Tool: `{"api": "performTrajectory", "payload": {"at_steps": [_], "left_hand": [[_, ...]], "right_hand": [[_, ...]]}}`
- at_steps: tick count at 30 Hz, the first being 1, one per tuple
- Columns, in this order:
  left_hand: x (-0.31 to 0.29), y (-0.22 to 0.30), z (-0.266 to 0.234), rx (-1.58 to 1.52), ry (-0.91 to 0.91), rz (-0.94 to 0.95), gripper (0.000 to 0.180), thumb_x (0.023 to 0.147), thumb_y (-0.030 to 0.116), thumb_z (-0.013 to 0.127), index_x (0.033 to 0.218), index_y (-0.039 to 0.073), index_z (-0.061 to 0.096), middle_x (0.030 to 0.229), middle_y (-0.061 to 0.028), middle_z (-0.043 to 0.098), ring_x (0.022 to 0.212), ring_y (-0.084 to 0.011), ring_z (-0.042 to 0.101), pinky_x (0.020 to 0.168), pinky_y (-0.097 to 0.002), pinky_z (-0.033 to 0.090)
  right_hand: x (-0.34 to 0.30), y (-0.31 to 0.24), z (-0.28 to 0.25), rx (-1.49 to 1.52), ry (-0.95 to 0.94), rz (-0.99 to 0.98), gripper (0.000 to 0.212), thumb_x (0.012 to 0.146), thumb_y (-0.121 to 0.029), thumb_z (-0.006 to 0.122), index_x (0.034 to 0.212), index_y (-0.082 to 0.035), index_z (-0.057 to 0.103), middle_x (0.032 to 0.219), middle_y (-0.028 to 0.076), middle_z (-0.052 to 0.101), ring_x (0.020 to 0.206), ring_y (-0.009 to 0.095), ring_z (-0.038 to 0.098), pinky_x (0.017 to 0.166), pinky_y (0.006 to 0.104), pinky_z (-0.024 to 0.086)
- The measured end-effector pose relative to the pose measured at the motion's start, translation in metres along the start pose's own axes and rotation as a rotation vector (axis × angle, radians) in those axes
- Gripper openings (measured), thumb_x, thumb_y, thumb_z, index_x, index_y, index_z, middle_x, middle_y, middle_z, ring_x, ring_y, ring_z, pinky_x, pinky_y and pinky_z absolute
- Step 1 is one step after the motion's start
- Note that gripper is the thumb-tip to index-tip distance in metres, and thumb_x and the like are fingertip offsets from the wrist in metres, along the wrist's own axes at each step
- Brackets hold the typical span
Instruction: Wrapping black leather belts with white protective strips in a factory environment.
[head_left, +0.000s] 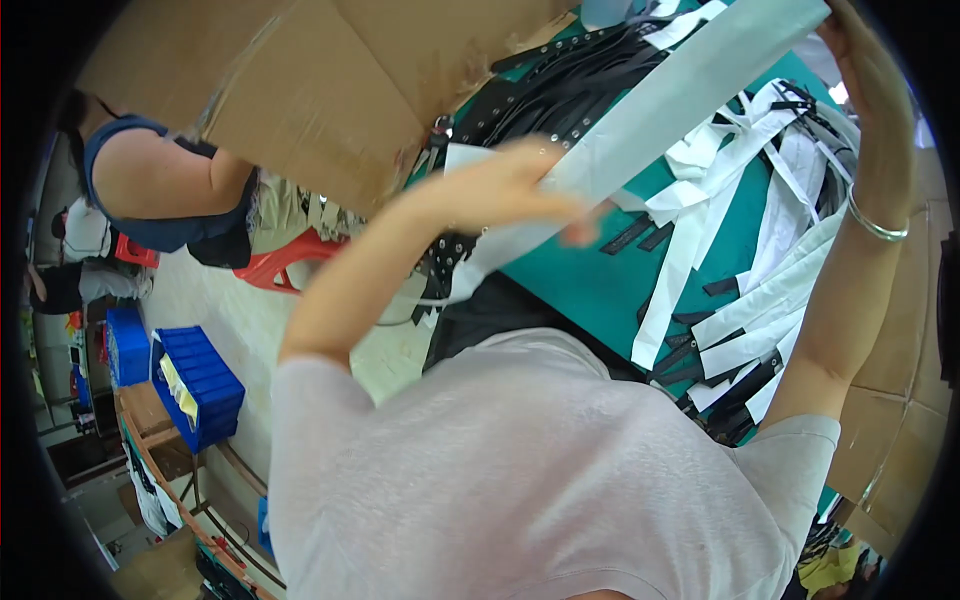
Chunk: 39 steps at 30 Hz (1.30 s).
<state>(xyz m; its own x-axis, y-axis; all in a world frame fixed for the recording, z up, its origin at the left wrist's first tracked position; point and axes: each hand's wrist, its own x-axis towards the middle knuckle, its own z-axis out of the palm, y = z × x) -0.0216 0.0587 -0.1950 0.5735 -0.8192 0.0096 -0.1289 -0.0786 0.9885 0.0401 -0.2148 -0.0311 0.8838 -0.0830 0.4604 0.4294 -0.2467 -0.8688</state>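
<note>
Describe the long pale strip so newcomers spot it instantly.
Start at the green tabletop. Above it, the long pale strip slants from the right hand, upper right, down behind the left hand. Unlike the white strips lying there, it looks broader and raised.

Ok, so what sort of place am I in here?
Probably a workshop or factory, though I can't be sure: eyelet-studded black straps and white strips are spread over a green table.

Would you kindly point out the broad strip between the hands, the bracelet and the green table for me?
Broad strip [668, 112]: head view, middle of its pale face.
Bracelet [884, 234]: head view, front of its band.
Green table [560, 272]: head view, bare part of its top.
</note>
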Motion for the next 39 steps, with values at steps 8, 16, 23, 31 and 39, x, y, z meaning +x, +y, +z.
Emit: {"api": "performTrajectory", "payload": {"at_steps": [8,16,23,31,39], "left_hand": [[-0.191,-0.102,0.066,-0.359,0.408,-0.667,0.025,0.086,0.021,0.058,0.095,-0.002,0.061,0.075,-0.0086,0.065,0.069,-0.0172,0.063,0.065,-0.0316,0.05],[-0.141,-0.075,0.033,-0.021,-0.076,-0.815,0.056,0.069,0.022,0.076,0.117,0.0,0.057,0.098,-0.0065,0.065,0.093,-0.014,0.059,0.083,-0.0284,0.046],[0.078,-0.034,0.007,0.188,0.181,0.063,0.105,0.056,0.052,0.081,0.136,0.002,0.035,0.134,-0.0113,0.042,0.124,-0.0247,0.04,0.104,-0.0387,0.029],[0.12,-0.041,0.045,-0.625,-0.164,-0.07,0.023,0.089,0.014,0.052,0.09,-0.007,0.061,0.073,-0.0178,0.065,0.066,-0.0278,0.065,0.069,-0.0384,0.054],[0.118,-0.013,0.031,-0.299,0.021,0.067,0.029,0.088,0.017,0.056,0.099,-0.009,0.062,0.077,-0.0188,0.067,0.071,-0.023,0.067,0.066,-0.0321,0.052]], "right_hand": [[0.049,0.107,-0.05,0.188,0.026,0.1,0.009,0.089,-0.011,0.051,0.084,-0.004,0.048,0.07,0.002,0.05,0.062,0.01,0.05,0.053,0.0224,0.044],[-0.017,0.134,-0.019,0.413,-0.096,0.15,0.015,0.092,-0.011,0.047,0.097,-0.004,0.035,0.089,0.019,0.066,0.074,0.022,0.066,0.054,0.0339,0.057],[-0.067,0.111,-0.034,0.471,-0.172,0.196,0.013,0.094,-0.015,0.045,0.096,-0.007,0.034,0.09,0.017,0.065,0.08,0.02,0.066,0.056,0.03,0.057],[-0.01,0.131,-0.107,0.093,-0.717,0.668,0.041,0.096,-0.041,0.04,0.107,-0.003,0.05,0.093,0.015,0.067,0.071,0.019,0.067,0.062,0.0293,0.055],[0.103,0.213,-0.198,-0.398,-0.1,0.698,0.052,0.092,-0.042,0.043,0.084,0.006,0.062,0.076,0.016,0.068,0.049,0.018,0.059,0.044,0.0303,0.049]]}}
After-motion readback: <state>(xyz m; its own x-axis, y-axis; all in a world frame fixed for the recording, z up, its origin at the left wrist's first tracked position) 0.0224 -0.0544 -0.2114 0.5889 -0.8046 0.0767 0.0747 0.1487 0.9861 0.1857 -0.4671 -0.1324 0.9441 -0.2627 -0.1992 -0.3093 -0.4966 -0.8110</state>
